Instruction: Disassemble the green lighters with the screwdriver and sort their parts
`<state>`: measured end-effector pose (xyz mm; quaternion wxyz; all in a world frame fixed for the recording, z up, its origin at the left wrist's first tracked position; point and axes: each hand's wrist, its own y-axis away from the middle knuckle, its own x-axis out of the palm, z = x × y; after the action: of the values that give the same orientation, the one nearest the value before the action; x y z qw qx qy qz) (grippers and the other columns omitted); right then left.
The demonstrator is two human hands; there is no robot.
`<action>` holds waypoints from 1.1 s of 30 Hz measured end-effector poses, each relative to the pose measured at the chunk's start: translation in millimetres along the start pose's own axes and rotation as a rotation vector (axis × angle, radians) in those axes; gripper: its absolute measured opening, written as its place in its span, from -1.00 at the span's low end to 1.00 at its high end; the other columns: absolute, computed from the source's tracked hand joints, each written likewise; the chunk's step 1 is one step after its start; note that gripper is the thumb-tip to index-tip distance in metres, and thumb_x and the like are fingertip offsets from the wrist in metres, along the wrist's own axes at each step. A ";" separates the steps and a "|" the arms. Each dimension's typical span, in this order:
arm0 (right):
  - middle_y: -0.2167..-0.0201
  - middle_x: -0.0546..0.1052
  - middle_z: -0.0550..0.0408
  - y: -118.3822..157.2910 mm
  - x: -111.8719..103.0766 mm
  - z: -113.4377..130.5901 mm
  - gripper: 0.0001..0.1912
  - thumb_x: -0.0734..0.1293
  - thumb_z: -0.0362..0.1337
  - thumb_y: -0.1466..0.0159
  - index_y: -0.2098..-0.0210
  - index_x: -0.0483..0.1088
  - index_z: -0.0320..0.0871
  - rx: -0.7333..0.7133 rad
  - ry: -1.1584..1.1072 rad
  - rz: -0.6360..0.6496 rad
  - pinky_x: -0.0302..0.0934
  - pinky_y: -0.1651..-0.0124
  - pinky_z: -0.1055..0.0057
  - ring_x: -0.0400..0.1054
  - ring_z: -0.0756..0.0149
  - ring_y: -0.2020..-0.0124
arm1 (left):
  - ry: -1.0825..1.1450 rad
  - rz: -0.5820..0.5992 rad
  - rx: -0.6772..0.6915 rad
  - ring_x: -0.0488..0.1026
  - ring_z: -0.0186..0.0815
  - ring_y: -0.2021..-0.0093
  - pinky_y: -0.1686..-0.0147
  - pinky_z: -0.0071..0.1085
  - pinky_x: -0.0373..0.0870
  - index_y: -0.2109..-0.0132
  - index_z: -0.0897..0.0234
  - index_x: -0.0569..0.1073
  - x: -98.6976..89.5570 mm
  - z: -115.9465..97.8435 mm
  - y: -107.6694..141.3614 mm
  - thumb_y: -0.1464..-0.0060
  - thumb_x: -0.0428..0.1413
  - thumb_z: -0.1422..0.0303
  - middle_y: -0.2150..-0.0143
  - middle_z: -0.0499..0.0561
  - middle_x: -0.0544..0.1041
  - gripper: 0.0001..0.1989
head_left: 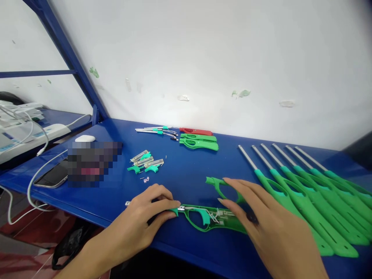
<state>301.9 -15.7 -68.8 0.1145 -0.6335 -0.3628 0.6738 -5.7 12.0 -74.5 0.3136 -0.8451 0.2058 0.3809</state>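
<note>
My left hand [147, 215] pinches the teal collar [173, 210] on the metal tube of a gas lighter; the tube's tip [127, 203] shows beyond my knuckles. Joined to it, the open green lighter body [193, 224] lies near the table's front edge. Inside are a teal trigger [205, 217], white wires and a clear part. Above this body, my right hand [270, 221] grips a loose green handle half [216, 184] between thumb and fingers. Its far end is hidden by the hand, as is the body's right end.
Several assembled green lighters [308, 193] lie at the right. Behind are green handle shells [200, 143], a red one [196, 131] and wired metal tubes [154, 131]. Clear tanks with teal triggers [145, 161] sit mid-left, beside tiny parts. A phone [52, 174] and white cable [29, 193] lie left.
</note>
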 end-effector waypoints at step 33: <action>0.32 0.63 0.25 13.4 -23.4 -6.9 -0.47 0.00 -0.28 -0.63 0.24 0.54 0.00 -0.125 -0.175 0.152 0.25 0.73 0.52 0.53 0.44 0.63 | -0.246 -0.025 0.164 0.46 -0.19 0.12 0.10 -0.21 0.42 -0.01 0.25 0.44 29.5 -28.5 -27.8 -0.53 -0.03 0.56 0.09 0.01 0.59 -0.81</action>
<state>316.5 -37.2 -58.8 -0.0088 -0.6039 -0.3636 0.7093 43.7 9.2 -72.3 0.4091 -0.7661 0.1860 0.4595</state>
